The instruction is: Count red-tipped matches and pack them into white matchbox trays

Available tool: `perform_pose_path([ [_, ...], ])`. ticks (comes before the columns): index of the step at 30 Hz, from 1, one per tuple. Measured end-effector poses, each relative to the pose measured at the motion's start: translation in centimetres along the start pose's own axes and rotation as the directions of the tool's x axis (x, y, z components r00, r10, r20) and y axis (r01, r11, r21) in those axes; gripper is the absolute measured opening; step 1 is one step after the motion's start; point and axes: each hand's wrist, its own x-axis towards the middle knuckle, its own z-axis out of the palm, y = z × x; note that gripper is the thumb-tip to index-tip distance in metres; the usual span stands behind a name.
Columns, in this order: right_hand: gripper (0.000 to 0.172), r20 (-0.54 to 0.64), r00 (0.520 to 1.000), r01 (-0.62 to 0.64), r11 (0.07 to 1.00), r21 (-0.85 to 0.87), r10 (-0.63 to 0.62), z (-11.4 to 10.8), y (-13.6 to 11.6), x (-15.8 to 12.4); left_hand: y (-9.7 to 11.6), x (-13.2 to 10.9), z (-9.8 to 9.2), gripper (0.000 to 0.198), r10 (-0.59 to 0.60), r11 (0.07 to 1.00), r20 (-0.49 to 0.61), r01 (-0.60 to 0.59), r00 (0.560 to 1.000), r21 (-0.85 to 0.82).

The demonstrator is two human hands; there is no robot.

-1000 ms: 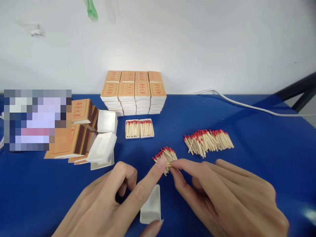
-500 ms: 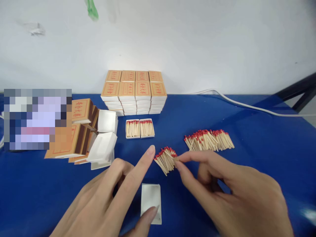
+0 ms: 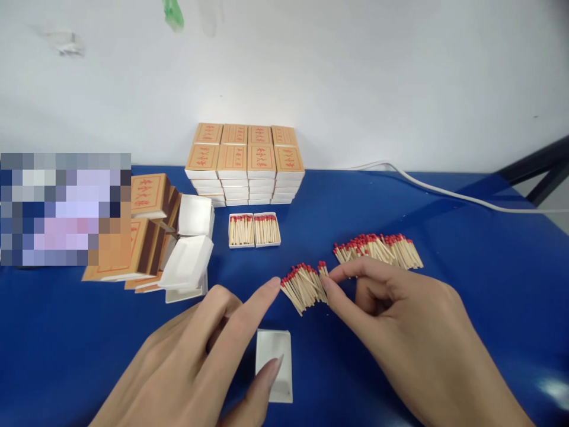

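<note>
A small pile of red-tipped matches (image 3: pixel 304 288) lies on the blue table between my hands. My right hand (image 3: pixel 391 314) pinches a few matches (image 3: pixel 323 268) upright at the pile's right edge. My left hand (image 3: pixel 200 356) has its index finger stretched to the pile's left edge, with the thumb apart over a white matchbox tray (image 3: pixel 274 350). No matches show in the visible part of that tray. Two trays full of matches (image 3: pixel 254 230) sit side by side further back. Behind my right hand lies a larger match pile (image 3: pixel 377 249).
Closed matchboxes (image 3: pixel 244 160) are stacked against the wall. At the left are orange box sleeves (image 3: pixel 149 196) and empty white trays (image 3: pixel 186 261), beside a pixelated area. A white cable (image 3: pixel 427 187) runs along the back right of the blue table (image 3: pixel 466 267).
My right hand has shifted slightly right, and the matches at its fingertips now stand more upright. My left index fingertip is slightly lower and nearer the small pile. The view has shifted a little.
</note>
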Motion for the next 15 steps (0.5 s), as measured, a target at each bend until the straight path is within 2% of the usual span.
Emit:
perform_pose_path([
  [8,0.037,-0.010,0.994,0.107,0.978,-0.176,-0.111,0.1,0.9,0.0,-0.4,0.2,0.7,0.047,0.136,0.991,-0.004,-0.136,0.991,-0.002],
  [15,0.040,-0.010,0.989,0.141,0.963,-0.230,-0.147,0.1,1.3,0.0,0.0,1.3,0.2,0.057,0.182,0.981,0.075,-0.186,0.981,0.049],
])
